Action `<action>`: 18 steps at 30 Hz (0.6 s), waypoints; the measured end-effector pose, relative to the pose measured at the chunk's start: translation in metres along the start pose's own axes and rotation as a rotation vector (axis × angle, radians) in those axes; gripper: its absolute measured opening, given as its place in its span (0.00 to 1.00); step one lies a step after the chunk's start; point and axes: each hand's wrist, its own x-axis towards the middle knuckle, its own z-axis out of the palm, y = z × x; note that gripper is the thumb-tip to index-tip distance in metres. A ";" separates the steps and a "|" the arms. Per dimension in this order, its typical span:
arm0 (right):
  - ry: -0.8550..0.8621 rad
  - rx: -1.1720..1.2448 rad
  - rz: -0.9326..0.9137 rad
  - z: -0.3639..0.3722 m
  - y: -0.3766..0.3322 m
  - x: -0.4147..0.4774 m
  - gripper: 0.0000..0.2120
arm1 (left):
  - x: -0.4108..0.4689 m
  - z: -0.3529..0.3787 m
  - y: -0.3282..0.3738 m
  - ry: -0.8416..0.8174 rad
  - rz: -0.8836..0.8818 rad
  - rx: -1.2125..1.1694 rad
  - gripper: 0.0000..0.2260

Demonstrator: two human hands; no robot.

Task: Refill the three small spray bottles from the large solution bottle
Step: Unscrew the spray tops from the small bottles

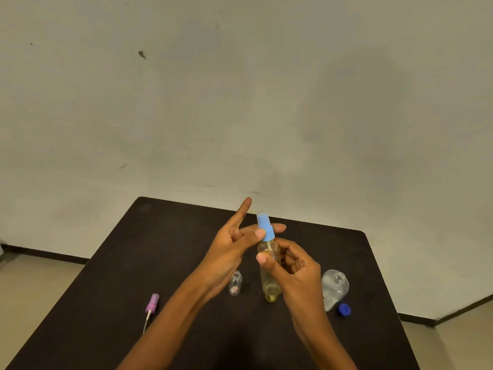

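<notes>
Frame centre, above the tabletop [186, 222]: the right hand [296, 271] holds the spray bottle [269, 285] of yellowish liquid upright, fingers curled round its body. The left hand [234, 244] pinches the blue spray cap [265, 227] on its neck, index finger straight.

- Left of it: small clear bottle [235, 283], open.
- Lower left: purple spray head [152, 303].
- Right: large bottle [335, 285], uncapped, with the dark blue cap [344, 309] beside it.

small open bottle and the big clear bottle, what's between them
In the head view, the yellow-tinted spray bottle held by the right hand is between them.
</notes>
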 end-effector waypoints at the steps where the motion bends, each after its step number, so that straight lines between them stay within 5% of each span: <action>1: 0.004 -0.006 -0.004 0.000 0.000 0.000 0.12 | 0.000 0.001 0.000 0.034 0.012 0.030 0.35; 6: 0.001 -0.035 0.007 0.006 0.002 -0.003 0.13 | 0.003 0.007 -0.003 0.143 0.059 0.164 0.37; 10: -0.007 -0.027 0.012 0.007 0.002 -0.002 0.12 | 0.003 0.003 -0.006 0.058 0.041 0.064 0.39; 14: 0.004 -0.011 0.003 0.003 0.001 0.001 0.12 | 0.000 -0.004 -0.002 -0.031 0.000 -0.049 0.28; 18: 0.008 0.000 0.006 0.002 -0.001 0.001 0.11 | 0.000 -0.007 -0.002 -0.003 0.058 0.040 0.28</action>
